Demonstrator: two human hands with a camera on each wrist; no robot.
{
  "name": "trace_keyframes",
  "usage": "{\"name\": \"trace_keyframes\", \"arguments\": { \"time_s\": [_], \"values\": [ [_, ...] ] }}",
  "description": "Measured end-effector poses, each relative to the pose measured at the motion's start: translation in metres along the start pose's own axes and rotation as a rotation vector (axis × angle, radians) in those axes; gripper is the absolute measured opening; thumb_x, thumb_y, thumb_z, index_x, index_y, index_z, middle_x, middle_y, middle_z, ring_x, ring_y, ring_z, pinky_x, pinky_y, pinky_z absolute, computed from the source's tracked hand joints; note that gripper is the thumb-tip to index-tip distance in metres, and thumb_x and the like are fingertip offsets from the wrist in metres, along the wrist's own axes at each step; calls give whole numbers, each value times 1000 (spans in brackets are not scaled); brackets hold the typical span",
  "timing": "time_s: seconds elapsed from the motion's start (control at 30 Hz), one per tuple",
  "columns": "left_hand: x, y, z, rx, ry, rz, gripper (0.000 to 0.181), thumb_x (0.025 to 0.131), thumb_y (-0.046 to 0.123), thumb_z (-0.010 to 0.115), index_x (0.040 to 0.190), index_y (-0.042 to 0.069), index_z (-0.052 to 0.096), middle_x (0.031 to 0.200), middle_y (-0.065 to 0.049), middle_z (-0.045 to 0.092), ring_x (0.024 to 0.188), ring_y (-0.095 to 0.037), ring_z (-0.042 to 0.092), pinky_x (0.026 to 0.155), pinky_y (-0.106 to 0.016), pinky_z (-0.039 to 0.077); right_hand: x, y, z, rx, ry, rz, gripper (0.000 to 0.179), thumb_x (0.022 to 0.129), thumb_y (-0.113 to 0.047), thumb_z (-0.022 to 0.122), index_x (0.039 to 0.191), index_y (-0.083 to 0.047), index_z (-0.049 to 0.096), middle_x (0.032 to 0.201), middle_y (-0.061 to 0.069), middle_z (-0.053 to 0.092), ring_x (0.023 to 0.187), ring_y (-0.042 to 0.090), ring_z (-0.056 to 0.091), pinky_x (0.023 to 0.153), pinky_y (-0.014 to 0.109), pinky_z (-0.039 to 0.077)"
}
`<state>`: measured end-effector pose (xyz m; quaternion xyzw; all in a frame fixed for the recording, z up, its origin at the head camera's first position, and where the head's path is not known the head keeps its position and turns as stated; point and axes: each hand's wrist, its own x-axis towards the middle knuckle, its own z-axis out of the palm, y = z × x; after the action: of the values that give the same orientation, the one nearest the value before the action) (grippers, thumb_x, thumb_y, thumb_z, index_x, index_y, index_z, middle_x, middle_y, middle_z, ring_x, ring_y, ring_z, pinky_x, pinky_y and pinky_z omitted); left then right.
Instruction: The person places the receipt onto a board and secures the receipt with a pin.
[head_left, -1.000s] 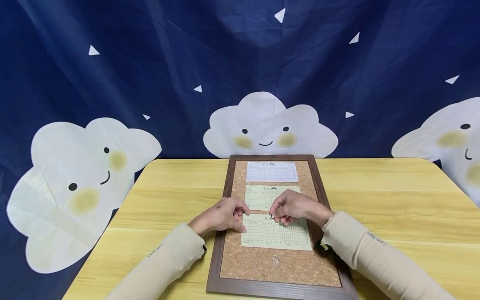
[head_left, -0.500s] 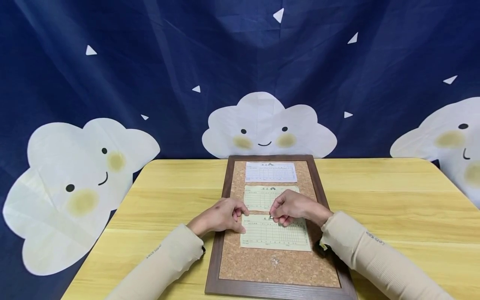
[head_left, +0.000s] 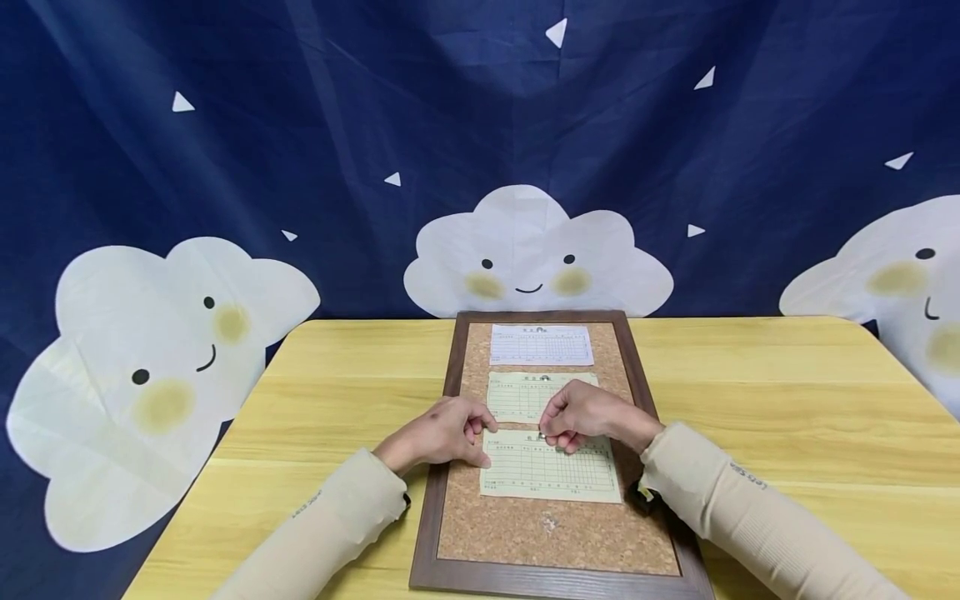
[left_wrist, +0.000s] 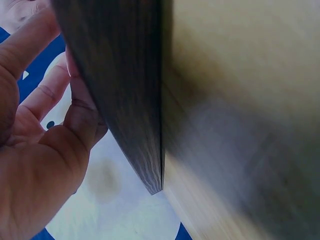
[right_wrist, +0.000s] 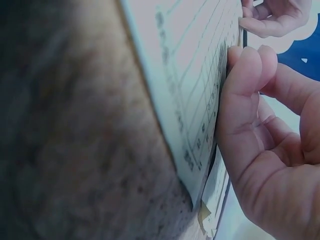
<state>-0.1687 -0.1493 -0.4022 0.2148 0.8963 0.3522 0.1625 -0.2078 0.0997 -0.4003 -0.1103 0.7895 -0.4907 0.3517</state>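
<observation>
In the head view, the nearest of three printed paper slips, a pale green slip (head_left: 551, 475), lies on a framed cork board (head_left: 555, 542). My left hand (head_left: 441, 429) rests at the slip's left side, forefinger by the upper corner and thumb on the left edge. With thumb and forefinger my right hand (head_left: 588, 412) pinches a small shiny thumbtack (head_left: 542, 436) at the slip's top middle, mostly covered by the fingertips. The right wrist view has the right hand (right_wrist: 272, 130) close against the paper. Beside the dark frame (left_wrist: 120, 90), the left wrist view shows the left hand (left_wrist: 45, 135).
Above lie another green slip (head_left: 510, 398) and a white slip (head_left: 540, 348), each with a small shiny tack at its top. A small whitish mark (head_left: 550, 522) shows on the lower cork. The board lies on a wooden table (head_left: 765, 400) before a blue cloud-print curtain (head_left: 360, 100).
</observation>
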Motion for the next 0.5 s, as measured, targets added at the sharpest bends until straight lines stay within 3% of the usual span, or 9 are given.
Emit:
{"name": "trace_keyframes", "arguments": {
  "time_s": [0.5],
  "values": [
    [0,0,0,-8,-1,-6,36,70,5,90,101,8,72,80,-1,56,69,-9,51,66,-24,44,1,0,1,-13,10,11,9,93,5,64,87,4,71,67,10,65,52,9,57,54,23,54]
  ]
}}
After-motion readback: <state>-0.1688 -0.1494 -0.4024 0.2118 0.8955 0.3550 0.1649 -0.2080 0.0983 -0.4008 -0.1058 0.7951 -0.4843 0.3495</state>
